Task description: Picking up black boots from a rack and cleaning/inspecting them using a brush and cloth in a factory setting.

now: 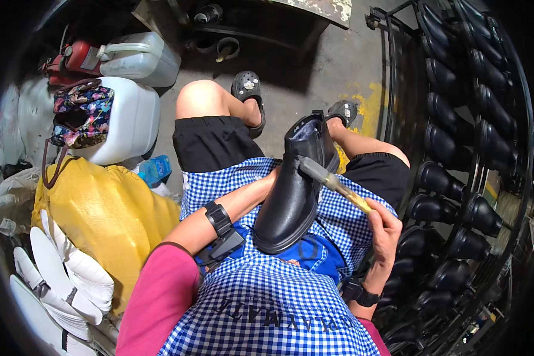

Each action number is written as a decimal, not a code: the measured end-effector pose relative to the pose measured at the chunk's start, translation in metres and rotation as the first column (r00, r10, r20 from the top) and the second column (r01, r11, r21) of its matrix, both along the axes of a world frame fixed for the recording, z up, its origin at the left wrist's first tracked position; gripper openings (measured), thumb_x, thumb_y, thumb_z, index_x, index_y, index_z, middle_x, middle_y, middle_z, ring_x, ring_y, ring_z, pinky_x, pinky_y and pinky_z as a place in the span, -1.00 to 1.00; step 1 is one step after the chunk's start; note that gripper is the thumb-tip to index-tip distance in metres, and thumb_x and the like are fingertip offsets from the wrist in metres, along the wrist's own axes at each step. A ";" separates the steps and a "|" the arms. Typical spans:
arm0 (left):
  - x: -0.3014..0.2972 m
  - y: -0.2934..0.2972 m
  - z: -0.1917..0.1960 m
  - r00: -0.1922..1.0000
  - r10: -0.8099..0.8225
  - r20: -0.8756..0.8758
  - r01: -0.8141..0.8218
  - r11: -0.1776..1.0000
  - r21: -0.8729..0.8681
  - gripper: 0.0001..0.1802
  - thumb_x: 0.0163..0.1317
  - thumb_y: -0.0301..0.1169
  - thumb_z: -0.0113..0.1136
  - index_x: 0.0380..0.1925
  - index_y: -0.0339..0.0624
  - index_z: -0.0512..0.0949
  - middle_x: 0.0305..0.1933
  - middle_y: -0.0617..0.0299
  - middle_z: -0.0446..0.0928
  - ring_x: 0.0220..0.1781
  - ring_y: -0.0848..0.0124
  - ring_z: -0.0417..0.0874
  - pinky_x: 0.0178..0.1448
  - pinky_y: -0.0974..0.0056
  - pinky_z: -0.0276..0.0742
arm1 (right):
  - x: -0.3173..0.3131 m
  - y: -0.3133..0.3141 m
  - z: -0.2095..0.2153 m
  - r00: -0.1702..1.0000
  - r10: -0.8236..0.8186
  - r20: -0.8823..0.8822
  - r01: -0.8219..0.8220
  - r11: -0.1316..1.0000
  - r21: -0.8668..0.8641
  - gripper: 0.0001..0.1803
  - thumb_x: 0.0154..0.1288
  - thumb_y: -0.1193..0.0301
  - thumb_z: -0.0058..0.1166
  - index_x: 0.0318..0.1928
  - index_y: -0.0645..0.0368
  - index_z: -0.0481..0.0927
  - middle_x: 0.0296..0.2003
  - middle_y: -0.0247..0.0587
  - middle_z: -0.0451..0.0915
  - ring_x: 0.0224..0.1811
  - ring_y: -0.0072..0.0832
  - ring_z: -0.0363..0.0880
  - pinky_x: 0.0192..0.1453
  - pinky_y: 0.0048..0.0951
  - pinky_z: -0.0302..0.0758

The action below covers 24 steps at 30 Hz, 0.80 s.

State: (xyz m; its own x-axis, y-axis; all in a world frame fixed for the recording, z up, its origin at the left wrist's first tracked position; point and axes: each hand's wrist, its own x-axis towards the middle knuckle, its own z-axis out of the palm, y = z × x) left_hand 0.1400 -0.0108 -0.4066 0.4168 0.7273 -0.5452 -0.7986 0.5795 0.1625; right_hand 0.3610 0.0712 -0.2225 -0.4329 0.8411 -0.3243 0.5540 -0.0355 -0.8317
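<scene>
A black leather ankle boot (291, 199) with a dark fleecy lining is held over my lap, its opening away from me and its toe toward me. My left hand (273, 179) supports it from the left and underneath; most of its fingers are hidden behind the boot. Between the fingertips of my right hand (384, 228) is a slim brush (355, 199) with a yellowish handle. Its pale, flat head meets the boot's upper near the ankle.
Racks of black boots (445, 145) stand along the right. At left are a yellow sack (101, 219), white insole-shaped pieces (47, 255), a white jug (139, 118) with a floral bag (83, 113) on it, and a red container (82, 56). A worn table (320, 9) stands ahead.
</scene>
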 end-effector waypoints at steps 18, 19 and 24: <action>-0.011 -0.032 -0.010 0.985 0.138 0.102 -0.135 0.990 -0.036 -0.72 0.29 -0.24 -0.06 -0.16 -0.22 0.43 -0.32 0.14 0.49 -0.41 0.37 0.54 -0.38 0.34 0.54 | 0.023 0.012 -0.002 0.975 0.212 -0.059 -0.220 0.959 -0.181 -0.77 0.12 0.57 0.06 -0.18 0.36 0.60 -0.47 -0.23 0.56 -0.45 -0.57 0.43 -0.32 -0.57 0.33; -0.004 -0.002 -0.011 0.982 0.150 0.110 -0.147 0.988 -0.036 -0.72 0.29 -0.24 -0.06 -0.15 -0.22 0.43 -0.32 0.14 0.49 -0.40 0.37 0.54 -0.37 0.34 0.54 | 0.007 0.008 -0.005 0.991 0.107 -0.081 -0.118 0.982 -0.145 -0.78 0.15 0.57 0.04 -0.17 0.35 0.60 -0.42 -0.23 0.58 -0.40 -0.58 0.47 -0.29 -0.61 0.35; -0.014 -0.069 -0.014 0.970 0.195 0.145 -0.189 0.981 -0.055 -0.71 0.29 -0.24 -0.07 -0.14 -0.21 0.42 -0.31 0.13 0.49 -0.38 0.37 0.55 -0.36 0.33 0.54 | 0.022 0.024 0.003 0.974 0.212 -0.080 -0.224 0.952 -0.206 -0.79 0.13 0.59 0.05 -0.19 0.36 0.60 -0.35 -0.19 0.61 -0.32 -0.58 0.52 -0.25 -0.64 0.37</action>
